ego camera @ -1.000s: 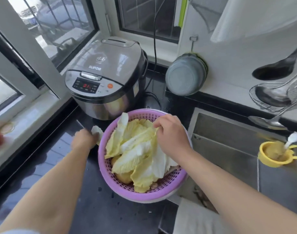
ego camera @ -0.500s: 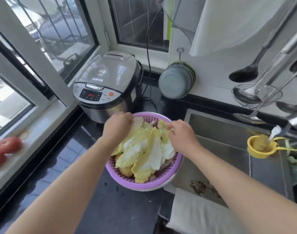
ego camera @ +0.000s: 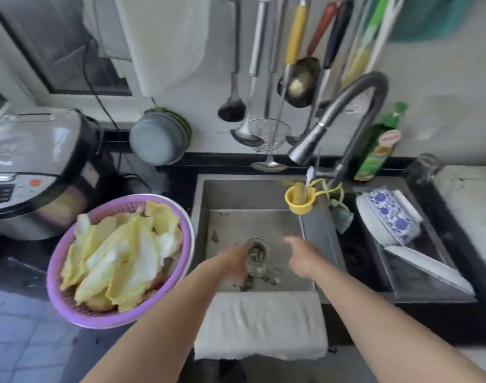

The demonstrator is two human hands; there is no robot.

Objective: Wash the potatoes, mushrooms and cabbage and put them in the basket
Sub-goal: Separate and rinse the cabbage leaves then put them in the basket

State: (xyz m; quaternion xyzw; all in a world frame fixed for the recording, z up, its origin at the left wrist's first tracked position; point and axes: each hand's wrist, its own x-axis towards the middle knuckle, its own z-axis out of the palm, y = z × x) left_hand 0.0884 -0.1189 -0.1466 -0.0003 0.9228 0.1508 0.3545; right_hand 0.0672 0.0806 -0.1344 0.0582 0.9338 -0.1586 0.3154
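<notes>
The purple basket (ego camera: 70,308) stands on the dark counter left of the sink, heaped with pale yellow cabbage leaves (ego camera: 125,252). A potato (ego camera: 99,302) peeks out under the leaves at the basket's front. Both my hands are inside the steel sink (ego camera: 228,194). My left hand (ego camera: 234,259) hovers beside the drain (ego camera: 257,248), blurred, fingers relaxed and holding nothing. To the right of the drain, my right hand (ego camera: 301,257) hangs loosely with its fingers pointing down, also holding nothing. Vegetable scraps (ego camera: 259,277) lie on the sink floor between my hands.
A rice cooker (ego camera: 29,172) stands behind the basket. The tap (ego camera: 335,117) arches over the sink beside a yellow cup (ego camera: 299,199). A white cloth (ego camera: 261,324) drapes the sink's front edge. A blue-patterned bowl (ego camera: 388,217) rests in the rack at right. Ladles hang on the wall.
Both hands left the cabbage in the basket and moved right into the sink. The view swung right, so the basket now sits at the left.
</notes>
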